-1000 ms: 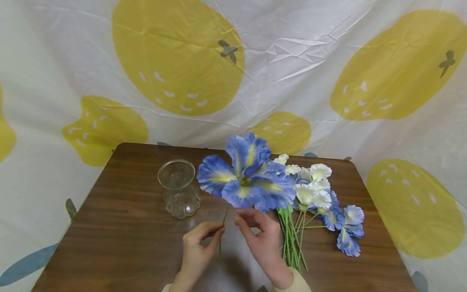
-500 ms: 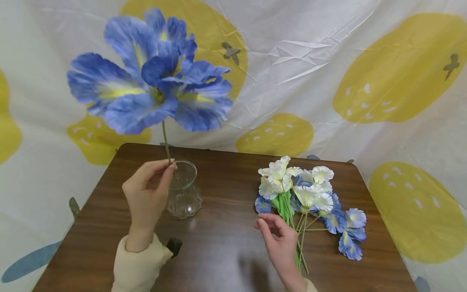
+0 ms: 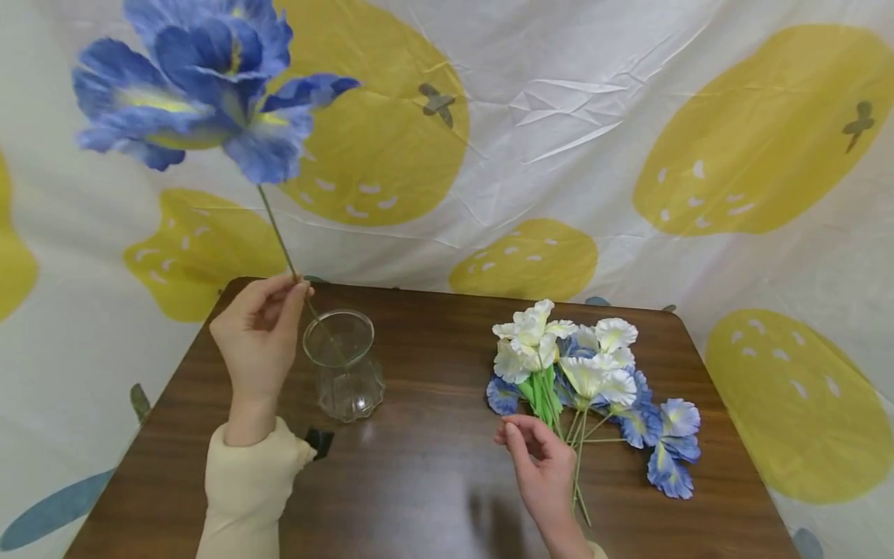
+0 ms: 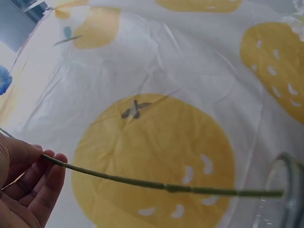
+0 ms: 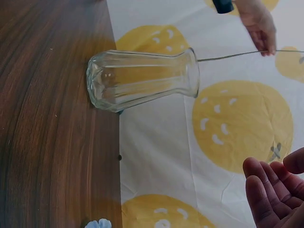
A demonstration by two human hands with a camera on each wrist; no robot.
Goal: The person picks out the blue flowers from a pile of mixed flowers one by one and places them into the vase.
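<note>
My left hand (image 3: 254, 341) pinches the stem of a blue artificial iris (image 3: 195, 93) between thumb and fingers, with the bloom high at the upper left. In the left wrist view the green stem (image 4: 137, 182) runs from the fingers toward the vase rim. A clear glass vase (image 3: 351, 388) stands upright on the table under it. From the right wrist view, the stem's lower end is at the mouth of the vase (image 5: 147, 76). My right hand (image 3: 543, 466) hovers near the loose flower stems, fingers loosely curled and nothing in them.
A pile of white irises (image 3: 525, 341) and blue irises (image 3: 672, 458) lies on the right of the brown wooden table (image 3: 412, 489), stems toward me. Behind the table hangs a white cloth (image 3: 545, 155) with yellow fruit prints. A black piece (image 3: 320, 443) sits by my left cuff.
My left hand has carried the blue iris from the table's middle up and left to the vase. My right hand, earlier close to the left, has moved right and down.
</note>
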